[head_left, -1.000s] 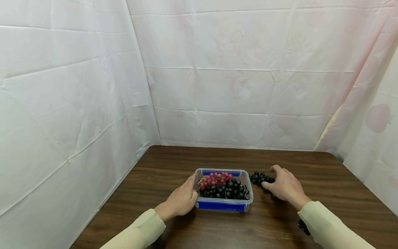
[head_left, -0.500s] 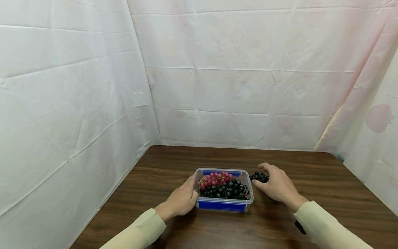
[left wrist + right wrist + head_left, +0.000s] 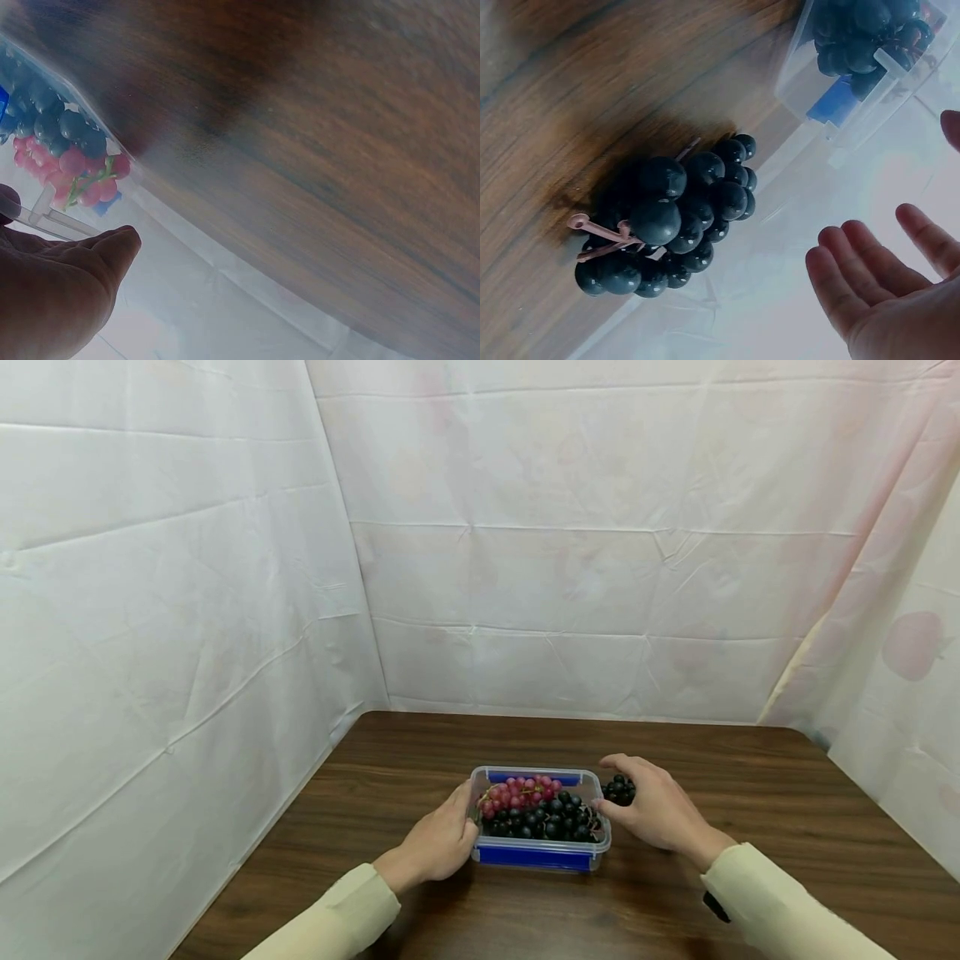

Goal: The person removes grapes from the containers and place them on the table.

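A clear plastic food container point(image 3: 540, 844) with blue-edged sides sits on the table, holding red grapes point(image 3: 517, 793) and black grapes point(image 3: 551, 822). My left hand point(image 3: 438, 839) holds its left side; in the left wrist view a clear side flap point(image 3: 64, 225) shows between thumb and fingers. Another bunch of black grapes point(image 3: 619, 790) lies to the container's right, partly hidden behind my right hand point(image 3: 660, 810). In the right wrist view that bunch point(image 3: 682, 210) shows a pinkish stem, with my spread fingers point(image 3: 847, 270) apart from it.
The dark wooden table point(image 3: 420, 739) reaches back to a white cloth backdrop point(image 3: 555, 577). A second white cloth wall point(image 3: 187, 635) stands along the left side. Under my right sleeve point(image 3: 772, 893) a small black object point(image 3: 716, 907) shows.
My right hand has shifted left over the loose black grapes, close to the container's right rim, hiding a different part of the bunch. The left hand and container have not moved.
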The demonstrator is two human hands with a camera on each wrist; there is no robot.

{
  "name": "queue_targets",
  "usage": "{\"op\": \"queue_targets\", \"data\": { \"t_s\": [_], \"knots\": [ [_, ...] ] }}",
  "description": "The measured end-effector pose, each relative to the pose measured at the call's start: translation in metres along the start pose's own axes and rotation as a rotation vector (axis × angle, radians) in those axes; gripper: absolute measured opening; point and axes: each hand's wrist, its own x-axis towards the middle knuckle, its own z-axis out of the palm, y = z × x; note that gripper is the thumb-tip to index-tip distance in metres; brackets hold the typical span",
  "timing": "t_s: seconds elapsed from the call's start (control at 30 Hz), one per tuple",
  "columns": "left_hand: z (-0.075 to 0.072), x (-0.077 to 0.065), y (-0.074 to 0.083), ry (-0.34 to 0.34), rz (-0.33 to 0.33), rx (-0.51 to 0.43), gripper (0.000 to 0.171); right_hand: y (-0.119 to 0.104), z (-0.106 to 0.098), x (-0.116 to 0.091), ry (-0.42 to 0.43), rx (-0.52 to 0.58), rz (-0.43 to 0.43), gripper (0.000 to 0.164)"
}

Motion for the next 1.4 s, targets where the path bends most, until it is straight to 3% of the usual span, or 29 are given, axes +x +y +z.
{"op": "queue_targets", "data": {
  "t_s": [0.33, 0.77, 1.4],
  "knots": [
    [0.001, 0.0, -0.001, -0.012, -0.018, 0.007, 0.067, -0.011, 0.006, 0.003, -0.054, 0.012, -0.061, 0.061],
    [0.0, -0.001, 0.0, -0.012, -0.017, 0.001, 0.067, -0.022, 0.013, 0.008, -0.16, 0.016, -0.074, 0.065],
    [0.0, 0.0, 0.0, -0.021, -0.017, 0.001, 0.066, -0.035, 0.025, 0.015, -0.23, -0.067, -0.103, 0.065]
  ]
}}
